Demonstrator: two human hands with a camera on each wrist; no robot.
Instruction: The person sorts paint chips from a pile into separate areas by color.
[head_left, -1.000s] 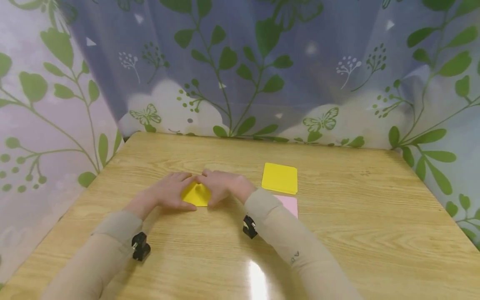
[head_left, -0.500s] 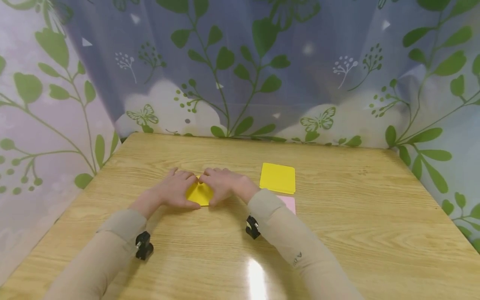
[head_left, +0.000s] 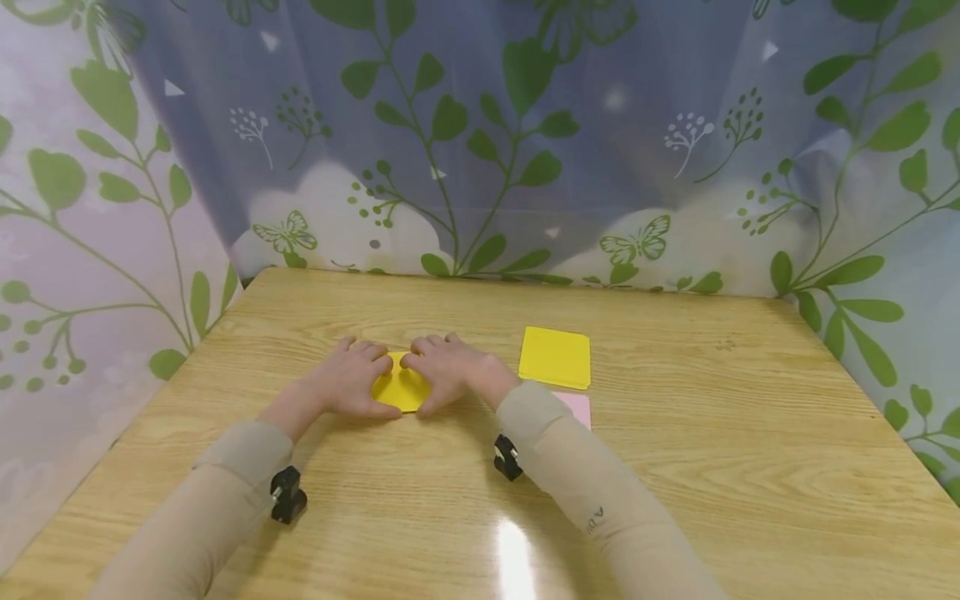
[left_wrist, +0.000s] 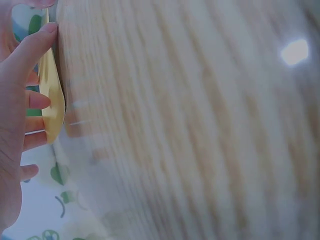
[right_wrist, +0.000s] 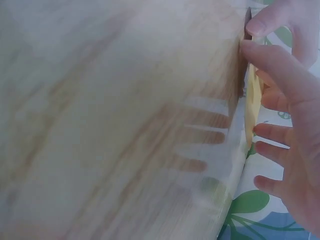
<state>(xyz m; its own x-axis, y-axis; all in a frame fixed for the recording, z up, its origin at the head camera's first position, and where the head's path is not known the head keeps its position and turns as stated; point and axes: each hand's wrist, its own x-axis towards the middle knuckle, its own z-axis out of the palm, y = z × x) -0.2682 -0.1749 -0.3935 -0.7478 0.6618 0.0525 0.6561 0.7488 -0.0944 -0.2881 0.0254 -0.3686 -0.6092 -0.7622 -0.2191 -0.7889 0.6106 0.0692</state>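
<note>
A small folded yellow paper (head_left: pixel 401 390) lies on the wooden table (head_left: pixel 675 467), left of centre. My left hand (head_left: pixel 351 379) presses its left side with straight, spread fingers. My right hand (head_left: pixel 450 368) presses its right side the same way, and the fingertips of both hands nearly meet over the paper's far edge. In the left wrist view the yellow paper (left_wrist: pixel 52 100) shows edge-on under the left hand's fingers (left_wrist: pixel 37 102), thumb at its near edge. In the right wrist view the paper (right_wrist: pixel 252 100) lies under the right hand's spread fingers (right_wrist: pixel 272 135).
A stack of yellow square sheets (head_left: pixel 555 357) lies right of my hands. A pink sheet (head_left: pixel 577 408) sits just in front of it, partly hidden by my right sleeve. A leaf-patterned curtain (head_left: pixel 480 150) surrounds the table on three sides.
Both hands have slid a little farther over the yellow paper, flattening it; the left fingers are more spread. The stack and pink sheet have not moved.
</note>
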